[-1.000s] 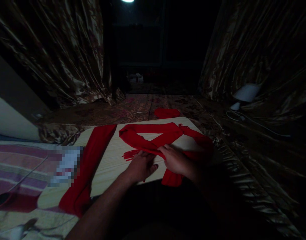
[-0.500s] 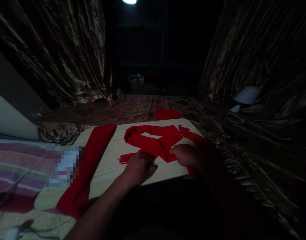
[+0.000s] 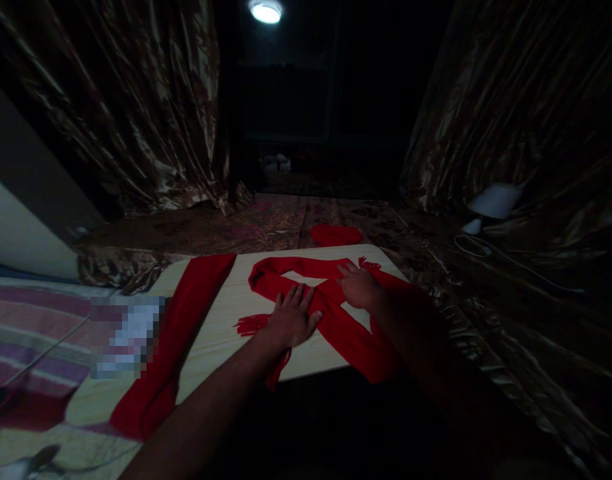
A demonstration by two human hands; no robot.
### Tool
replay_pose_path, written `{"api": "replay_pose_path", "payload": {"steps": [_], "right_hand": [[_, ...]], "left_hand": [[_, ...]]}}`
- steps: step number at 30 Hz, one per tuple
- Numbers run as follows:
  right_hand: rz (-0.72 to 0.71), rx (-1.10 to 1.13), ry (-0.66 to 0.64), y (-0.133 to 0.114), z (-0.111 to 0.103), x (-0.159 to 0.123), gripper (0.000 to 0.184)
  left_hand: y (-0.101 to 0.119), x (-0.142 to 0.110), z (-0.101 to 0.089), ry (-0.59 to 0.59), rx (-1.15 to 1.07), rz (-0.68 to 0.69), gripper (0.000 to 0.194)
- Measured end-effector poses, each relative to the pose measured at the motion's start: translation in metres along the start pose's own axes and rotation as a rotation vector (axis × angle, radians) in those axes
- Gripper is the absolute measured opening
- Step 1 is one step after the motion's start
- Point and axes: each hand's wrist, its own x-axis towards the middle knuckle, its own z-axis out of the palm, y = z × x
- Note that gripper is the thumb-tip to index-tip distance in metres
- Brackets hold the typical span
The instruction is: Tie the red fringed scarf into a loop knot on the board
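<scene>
Plainly, the scarf lies under the fingers.

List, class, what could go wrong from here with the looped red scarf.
The scarf reaches past the near edge of the board, so its weight might drag the loop out of shape.
The left hand and right hand lie on it, so a sideways push could wrinkle it.
The light is dim and the crossing layers are all red, so one might be mistaken for another.
</scene>
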Motion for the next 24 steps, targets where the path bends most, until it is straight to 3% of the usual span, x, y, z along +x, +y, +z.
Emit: {"api": "replay_pose_path", "payload": {"steps": [3, 8, 13, 19, 22, 24], "right_hand": [[0.026, 0.002, 0.068, 0.004, 0.002, 0.008, 0.049], [0.166, 0.022, 0.218, 0.015, 0.002, 0.025, 0.059], [0.087, 0.022, 0.013, 0.023, 0.007, 0.028, 0.046], [0.067, -0.036, 0.113, 0.011, -0.003, 0.025, 0.039], [-0.038, -0.045, 0.031, 0.006, -0.005, 0.030, 0.044], [-0.017, -0.026, -0.030, 0.006, -0.004, 0.036, 0.049]], "left_hand": [[0.000, -0.004, 0.011, 0.010, 0.016, -0.021, 0.080], [-0.001, -0.004, 0.012, 0.012, 0.017, -0.009, 0.078], [-0.002, -0.004, 0.011, 0.021, 0.013, -0.004, 0.075], [-0.002, -0.004, 0.010, -0.004, -0.004, -0.015, 0.078], [-0.001, -0.005, 0.008, -0.023, -0.005, -0.024, 0.079], [0.000, -0.005, 0.007, -0.031, -0.007, -0.029, 0.080]]}}
